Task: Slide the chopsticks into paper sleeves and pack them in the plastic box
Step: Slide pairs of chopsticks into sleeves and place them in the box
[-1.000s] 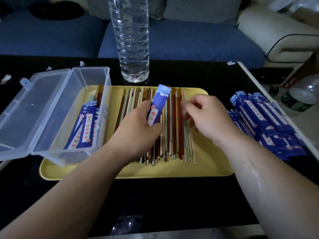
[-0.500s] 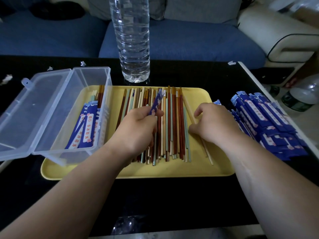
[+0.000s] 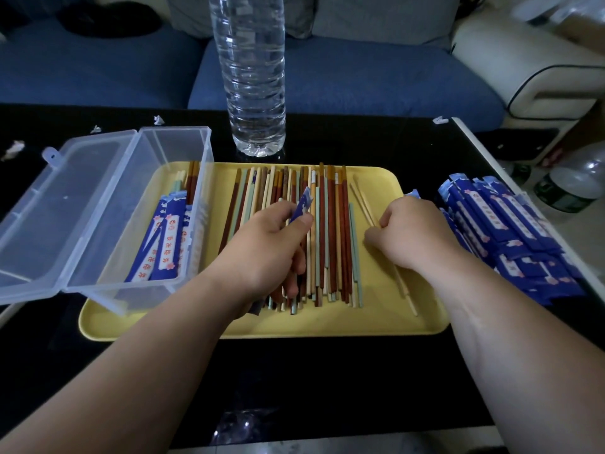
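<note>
- Chopsticks (image 3: 330,231) in brown, red, green and cream lie side by side on a yellow tray (image 3: 376,322), their long axes running from the near edge toward the far edge.
- Left hand (image 3: 265,250) rests over the left part of that row, fingers and thumb curled round a blue paper sleeve (image 3: 302,206); the sleeve's far end sticks out past the thumb, tilted up and away, and its near end shows under the wrist.
- Right hand (image 3: 415,234) sits on the right side of the tray, fingers curled onto a pale pair (image 3: 360,194) of chopsticks that lies apart from the row, slanted with its far ends leaning left.
- Clear plastic box (image 3: 176,142) stands on the tray's left end, its lid (image 3: 65,198) thrown open to the left.
- Sleeved chopsticks (image 3: 167,244) lie inside the box, lengthwise near to far, with bare tips showing at the far end.
- Pile of sleeves (image 3: 510,231) lies right of the tray on the black glossy surface (image 3: 327,381).
- Water bottle (image 3: 252,77) stands upright just behind the tray; small paper scraps (image 3: 158,119) dot the far left of the surface.
- Blue sofa (image 3: 360,80) runs along behind, in dim light.
</note>
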